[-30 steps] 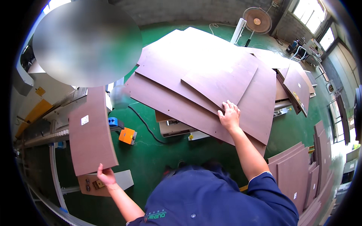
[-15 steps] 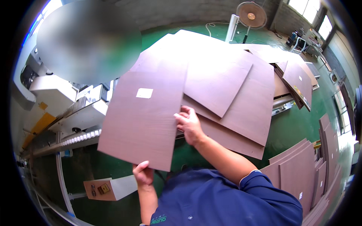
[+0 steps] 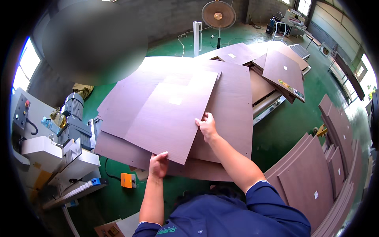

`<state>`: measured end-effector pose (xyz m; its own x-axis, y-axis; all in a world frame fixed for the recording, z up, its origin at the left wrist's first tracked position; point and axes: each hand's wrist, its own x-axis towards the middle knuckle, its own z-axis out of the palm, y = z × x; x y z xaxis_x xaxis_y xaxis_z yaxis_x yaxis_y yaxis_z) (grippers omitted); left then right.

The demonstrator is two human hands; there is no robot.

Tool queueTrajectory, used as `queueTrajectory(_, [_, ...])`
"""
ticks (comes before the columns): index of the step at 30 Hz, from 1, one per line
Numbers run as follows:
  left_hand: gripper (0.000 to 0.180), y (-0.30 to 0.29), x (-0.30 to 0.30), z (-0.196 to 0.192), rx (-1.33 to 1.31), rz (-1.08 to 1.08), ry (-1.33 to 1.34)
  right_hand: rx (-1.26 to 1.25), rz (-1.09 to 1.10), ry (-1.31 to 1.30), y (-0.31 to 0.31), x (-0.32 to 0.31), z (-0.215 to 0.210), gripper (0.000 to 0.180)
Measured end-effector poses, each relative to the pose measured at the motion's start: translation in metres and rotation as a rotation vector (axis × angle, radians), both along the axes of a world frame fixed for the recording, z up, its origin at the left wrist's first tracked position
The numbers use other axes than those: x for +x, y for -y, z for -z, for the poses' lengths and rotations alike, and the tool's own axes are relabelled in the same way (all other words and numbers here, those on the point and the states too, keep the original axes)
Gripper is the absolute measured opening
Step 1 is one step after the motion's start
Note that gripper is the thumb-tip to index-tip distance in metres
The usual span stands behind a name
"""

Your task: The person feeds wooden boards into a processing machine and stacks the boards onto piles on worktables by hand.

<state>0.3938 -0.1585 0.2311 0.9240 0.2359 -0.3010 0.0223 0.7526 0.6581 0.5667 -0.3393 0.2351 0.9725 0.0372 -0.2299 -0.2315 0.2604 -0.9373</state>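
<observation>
A brown wood-grain panel (image 3: 166, 126) with a pale label (image 3: 175, 101) lies tilted across the stack in front of me. My left hand (image 3: 158, 165) pinches its near edge, thumb on top and fingers beneath. At its right edge, my right hand (image 3: 207, 125) grips with the thumb over the face and the fingers partly hidden. Beneath the held panel are larger brown panels (image 3: 233, 94), stacked unevenly, their far part washed out by glare. I cannot tell whether the held panel rests fully on them.
On the left stands a white machine (image 3: 41, 152) with a motor (image 3: 74, 106). An orange foot pedal (image 3: 126, 180) sits on the green floor. More panels (image 3: 284, 71) lie on a roller stand beyond the stack. Panels (image 3: 300, 177) lean at the right. A round fan (image 3: 218, 15) stands behind.
The view has swung, bringing the machine's motor and the orange pedal into sight. The held panel has moved from beside the stack to over it, with both hands still on it.
</observation>
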Motion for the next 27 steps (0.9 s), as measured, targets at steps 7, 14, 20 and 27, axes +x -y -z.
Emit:
queueTrajectory(7, [0.042,-0.021,0.003,-0.002,0.818,0.236,-0.555,-0.927,-0.22,0.11,0.039,0.019,0.002,0.054])
queueTrajectory(14, [0.058,-0.077,0.044,0.032,1.782,-0.477,-0.414,-0.775,-0.216,0.09,0.014,-0.017,0.015,0.061])
queueTrajectory(20, [0.056,-0.097,0.084,0.041,2.078,-0.421,-0.419,-0.841,-0.135,0.022,-0.002,-0.015,0.01,0.061])
queueTrajectory(27, [0.064,-0.123,0.138,0.01,1.883,-0.135,-0.434,-0.814,-0.06,-0.104,-0.017,-0.013,0.011,0.06])
